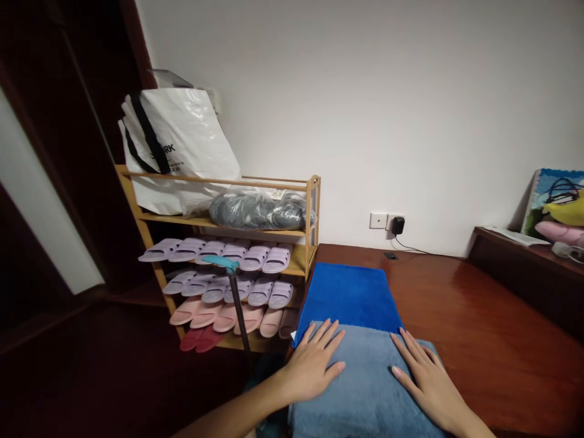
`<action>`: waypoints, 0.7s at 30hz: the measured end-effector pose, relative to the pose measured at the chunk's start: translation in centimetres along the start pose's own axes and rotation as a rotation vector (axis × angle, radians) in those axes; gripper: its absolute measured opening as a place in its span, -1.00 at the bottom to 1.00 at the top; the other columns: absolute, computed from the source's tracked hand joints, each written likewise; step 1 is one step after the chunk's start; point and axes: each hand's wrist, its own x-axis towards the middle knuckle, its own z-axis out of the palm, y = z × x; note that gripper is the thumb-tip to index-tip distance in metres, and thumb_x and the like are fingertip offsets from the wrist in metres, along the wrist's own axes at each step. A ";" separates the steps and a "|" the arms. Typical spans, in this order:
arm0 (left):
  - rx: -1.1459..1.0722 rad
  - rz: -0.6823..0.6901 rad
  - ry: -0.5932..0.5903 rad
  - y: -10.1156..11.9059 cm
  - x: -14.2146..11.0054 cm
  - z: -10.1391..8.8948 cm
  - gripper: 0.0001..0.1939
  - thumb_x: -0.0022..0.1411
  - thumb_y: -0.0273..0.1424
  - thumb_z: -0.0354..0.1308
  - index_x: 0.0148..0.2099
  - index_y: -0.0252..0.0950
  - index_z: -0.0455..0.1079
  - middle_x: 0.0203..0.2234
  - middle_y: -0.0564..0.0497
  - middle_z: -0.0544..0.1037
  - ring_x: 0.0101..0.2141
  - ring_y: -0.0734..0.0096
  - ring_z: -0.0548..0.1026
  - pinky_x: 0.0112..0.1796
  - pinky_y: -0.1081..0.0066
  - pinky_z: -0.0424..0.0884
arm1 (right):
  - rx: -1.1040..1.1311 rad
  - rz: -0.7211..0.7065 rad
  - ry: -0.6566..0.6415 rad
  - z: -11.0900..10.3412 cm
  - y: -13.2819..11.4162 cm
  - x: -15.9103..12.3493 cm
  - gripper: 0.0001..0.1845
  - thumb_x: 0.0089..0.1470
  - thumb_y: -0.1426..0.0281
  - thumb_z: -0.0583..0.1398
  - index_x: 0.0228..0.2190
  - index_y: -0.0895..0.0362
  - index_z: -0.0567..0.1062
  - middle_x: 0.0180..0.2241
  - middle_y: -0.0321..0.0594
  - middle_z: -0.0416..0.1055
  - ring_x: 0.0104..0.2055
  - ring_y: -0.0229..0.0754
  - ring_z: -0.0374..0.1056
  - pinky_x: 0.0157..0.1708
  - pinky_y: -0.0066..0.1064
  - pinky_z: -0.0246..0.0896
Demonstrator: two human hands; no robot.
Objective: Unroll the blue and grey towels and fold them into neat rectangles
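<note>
One grey-blue cloth, one left hand, one right hand atop (fingers spread), one blue cloth

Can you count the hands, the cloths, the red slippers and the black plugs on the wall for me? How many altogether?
Hands: 2, the left hand and the right hand
Cloths: 2 that I can see, a bright blue cloth and a grey-blue cloth
Red slippers: 2
Black plug: 1
Total: 7
</note>
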 end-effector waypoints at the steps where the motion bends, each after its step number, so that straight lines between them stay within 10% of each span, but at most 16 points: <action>1: -0.005 0.005 -0.002 0.1 -0.3 0.0 -0.42 0.37 -0.14 -0.11 0.36 -0.12 -0.09 0.32 -0.05 -0.08 0.28 0.09 -0.12 0.19 -0.07 -0.14 | 0.002 -0.001 0.006 0.1 -0.1 -0.4 -0.28 0.14 -0.09 -0.17 0.26 -0.14 -0.11 0.32 -0.36 -0.30 0.35 -0.14 -0.30 0.27 -0.07 -0.24; 9: -0.045 0.040 0.072 -0.1 -1.4 -0.1 -0.44 0.36 -0.17 -0.05 0.33 -0.16 -0.01 0.29 -0.09 0.04 0.25 0.10 0.01 0.18 0.01 -0.02 | 0.119 0.025 0.080 0.6 0.8 -1.8 -0.35 0.18 -0.01 -0.12 0.26 -0.18 -0.10 0.32 -0.36 -0.20 0.34 -0.14 -0.22 0.25 -0.05 -0.19; 14: -0.048 -0.077 0.233 -2.6 -0.4 -1.1 -0.62 0.30 -0.36 0.06 0.15 -0.23 0.27 0.04 -0.10 0.39 0.04 0.16 0.30 0.05 0.17 0.20 | 0.128 0.080 0.210 0.3 5.1 -1.1 -0.43 0.14 0.00 -0.03 0.14 -0.11 0.22 0.14 -0.19 0.23 0.20 -0.02 0.09 0.15 0.04 -0.09; 21: -0.280 -0.155 0.040 -5.2 1.9 -2.5 -0.69 0.03 -0.36 0.29 -0.13 -0.24 0.40 -0.27 0.02 0.42 -0.17 0.23 0.35 -0.15 0.34 0.24 | 0.322 0.115 0.004 -1.7 7.4 0.6 -0.54 -0.01 0.01 0.12 -0.15 0.03 0.40 -0.11 -0.16 0.37 -0.01 -0.04 0.24 0.00 -0.15 0.10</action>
